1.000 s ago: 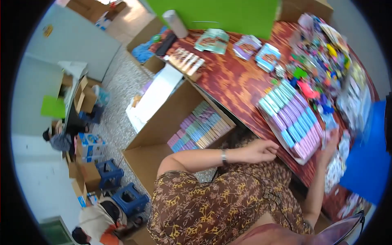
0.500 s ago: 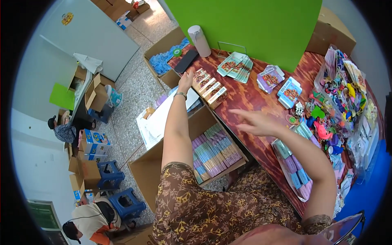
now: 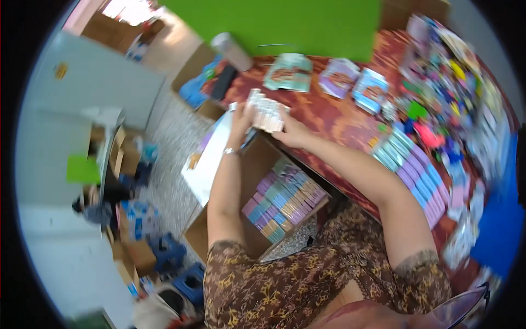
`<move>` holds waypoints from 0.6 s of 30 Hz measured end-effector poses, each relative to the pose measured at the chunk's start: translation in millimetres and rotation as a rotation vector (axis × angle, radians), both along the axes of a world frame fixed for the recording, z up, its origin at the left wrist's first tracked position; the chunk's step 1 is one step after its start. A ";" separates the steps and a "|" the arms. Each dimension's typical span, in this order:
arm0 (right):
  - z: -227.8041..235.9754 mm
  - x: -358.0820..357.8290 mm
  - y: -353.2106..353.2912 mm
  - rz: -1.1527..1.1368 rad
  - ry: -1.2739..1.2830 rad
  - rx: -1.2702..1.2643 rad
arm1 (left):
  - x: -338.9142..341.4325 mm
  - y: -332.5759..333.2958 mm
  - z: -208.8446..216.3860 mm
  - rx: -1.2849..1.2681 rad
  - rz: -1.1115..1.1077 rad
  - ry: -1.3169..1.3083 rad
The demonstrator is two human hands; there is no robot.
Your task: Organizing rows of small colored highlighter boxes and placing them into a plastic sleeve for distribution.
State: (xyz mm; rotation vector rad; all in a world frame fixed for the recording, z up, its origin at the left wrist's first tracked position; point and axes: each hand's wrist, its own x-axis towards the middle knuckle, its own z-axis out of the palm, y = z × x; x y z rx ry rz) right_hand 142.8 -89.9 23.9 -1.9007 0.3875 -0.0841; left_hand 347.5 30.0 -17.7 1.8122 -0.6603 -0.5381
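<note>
A row of small slim boxes (image 3: 266, 112), with whitish sides turned up, is squeezed between my two hands near the table's left edge. My left hand (image 3: 241, 118) closes on its left end, a bracelet on the wrist. At the other end, the fingers of my right hand (image 3: 293, 132) press against the boxes. Just below stands an open carton (image 3: 212, 239) holding packed rows of pastel boxes (image 3: 285, 200). Beyond my hands lie stacks of flat printed cards: green (image 3: 289, 72), purple (image 3: 338, 78) and blue (image 3: 370, 90).
Rows of pastel boxes (image 3: 411, 170) lie on the red patterned table (image 3: 334, 118) to the right, beside a heap of colourful trinkets (image 3: 449, 93). A bottle (image 3: 232, 52) and a black phone-like slab (image 3: 223, 82) stand at the far left. A green panel (image 3: 274, 24) rises behind.
My right hand has moved left from over the table onto the row of boxes. The row now shows whitish sides instead of printed ones. The whole view has shifted.
</note>
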 end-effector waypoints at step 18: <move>117.1 -551.1 39.3 -1.144 -0.160 -0.333 | -514.9 -68.5 146.1 -0.517 -1.188 -0.315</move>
